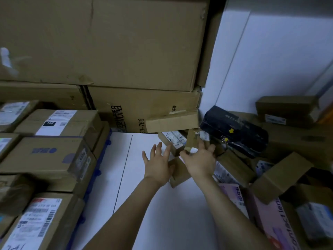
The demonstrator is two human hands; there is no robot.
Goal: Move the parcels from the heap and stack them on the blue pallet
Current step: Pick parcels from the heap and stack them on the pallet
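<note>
A heap of parcels fills the right side, brown cartons mixed with a black wrapped parcel. My right hand grips a small brown box with a white label at the heap's left edge. My left hand reaches beside it with fingers spread, holding nothing, just above another small brown box on the floor. On the left, labelled cartons stand stacked on the blue pallet, of which only the edge shows.
Large cardboard cartons are piled against the back wall. A strip of white floor runs between the stack and the heap. A pink box lies at the heap's near side.
</note>
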